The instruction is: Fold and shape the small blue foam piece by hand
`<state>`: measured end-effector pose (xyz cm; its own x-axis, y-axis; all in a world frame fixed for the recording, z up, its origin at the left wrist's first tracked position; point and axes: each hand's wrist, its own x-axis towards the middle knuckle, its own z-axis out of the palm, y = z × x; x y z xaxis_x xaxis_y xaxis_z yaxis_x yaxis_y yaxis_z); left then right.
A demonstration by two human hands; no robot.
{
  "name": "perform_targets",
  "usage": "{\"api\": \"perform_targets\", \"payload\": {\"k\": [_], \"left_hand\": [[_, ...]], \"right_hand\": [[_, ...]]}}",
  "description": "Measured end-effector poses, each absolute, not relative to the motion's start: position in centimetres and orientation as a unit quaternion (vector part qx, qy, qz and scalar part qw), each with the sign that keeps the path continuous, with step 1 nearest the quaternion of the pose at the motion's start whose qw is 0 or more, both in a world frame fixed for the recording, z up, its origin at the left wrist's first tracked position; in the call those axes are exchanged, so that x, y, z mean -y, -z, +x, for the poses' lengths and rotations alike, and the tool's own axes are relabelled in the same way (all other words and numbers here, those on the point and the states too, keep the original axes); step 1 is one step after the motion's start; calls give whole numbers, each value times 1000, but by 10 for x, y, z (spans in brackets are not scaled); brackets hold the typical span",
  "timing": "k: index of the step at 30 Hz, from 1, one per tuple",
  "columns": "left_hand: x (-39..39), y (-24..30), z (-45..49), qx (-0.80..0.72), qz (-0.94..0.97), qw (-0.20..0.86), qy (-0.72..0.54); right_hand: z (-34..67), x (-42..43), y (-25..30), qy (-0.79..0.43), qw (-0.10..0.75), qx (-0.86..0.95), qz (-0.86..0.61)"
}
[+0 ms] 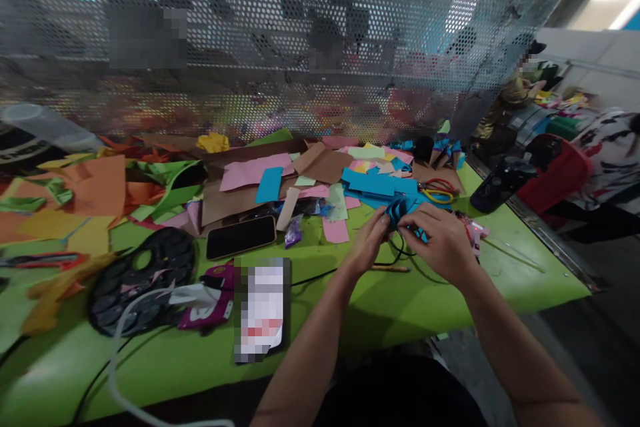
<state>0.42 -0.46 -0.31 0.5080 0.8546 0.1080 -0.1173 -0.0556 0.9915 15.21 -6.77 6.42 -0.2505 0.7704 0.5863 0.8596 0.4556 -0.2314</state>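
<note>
Between my two hands is a piece of blue paper (399, 211) with curled or folded strips. My left hand (367, 240) pinches its left side, fingers closed. On the other side, my right hand (440, 240) grips the paper with bent fingers, partly covering it. Just behind lies a stack of blue paper sheets (375, 183). Scissors with red and yellow handles (437, 192) rest right of that stack. A thin wooden stick (391, 269) and a black cable (320, 276) lie on the green table below my hands.
A dark phone (241, 238), a second device with a lit screen (263, 307), a purple wipes pack (213, 297) and a black palette (145, 280) lie to the left. Coloured paper scraps (100, 187) spread behind. A dark tumbler (500, 183) stands right; a perforated metal screen (280, 33) rises behind.
</note>
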Motion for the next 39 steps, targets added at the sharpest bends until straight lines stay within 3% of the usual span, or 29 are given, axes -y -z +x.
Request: {"api": "perform_targets", "payload": {"k": [6,16,33,39], "left_hand": [[7,-9,-1,-305,742,461,-380],[6,-10,2,-323,828,316,-332],[3,-8,1,-316,860,234,-325],[5,-8,1,-334,847,268,-315]], "right_hand": [[158,71,-80,86,381,761,-518],[174,49,-97,13,242,840,-486],[164,52,-88,-12,273,795,-541],[165,49,-83,-20,285,790,-542]]}}
